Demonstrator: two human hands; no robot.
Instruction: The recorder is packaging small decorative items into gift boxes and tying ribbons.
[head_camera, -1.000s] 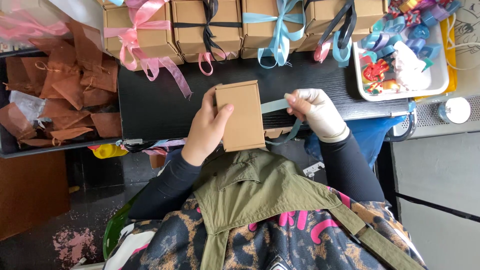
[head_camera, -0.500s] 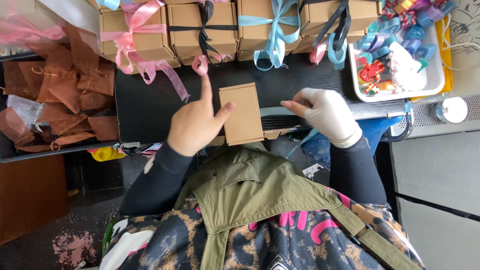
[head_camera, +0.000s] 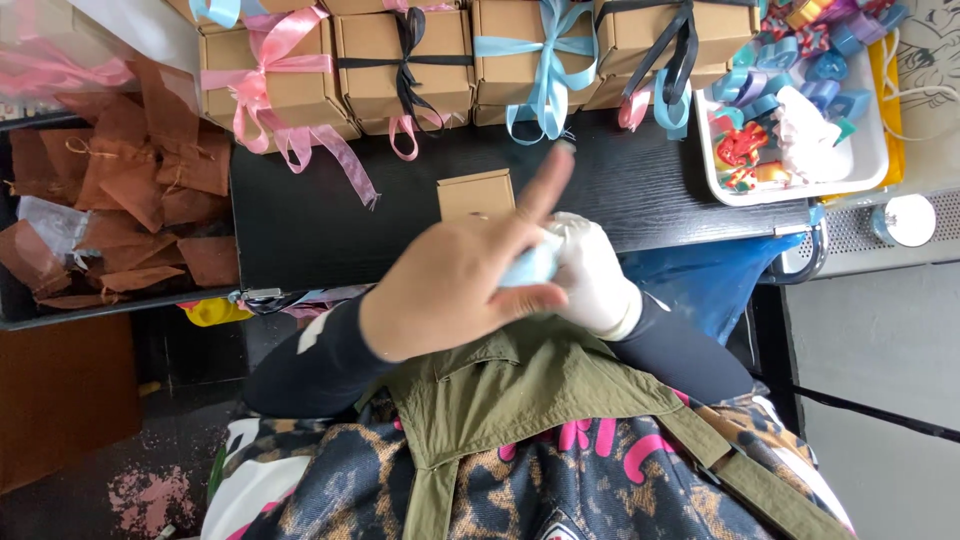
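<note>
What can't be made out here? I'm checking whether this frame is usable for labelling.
- Head view: the small brown box is mostly hidden behind the left hand.
- The light blue ribbon is largely covered by both hands; its path is unclear.
- The gloved right hand: its fingers are hidden behind the left hand.
- The back row of ribboned boxes is cut off by the top edge.

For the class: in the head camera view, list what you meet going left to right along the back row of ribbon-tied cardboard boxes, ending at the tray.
box with pink ribbon → box with black ribbon → box with light blue ribbon → box with black and blue ribbon → white tray of small colourful pieces.
</note>
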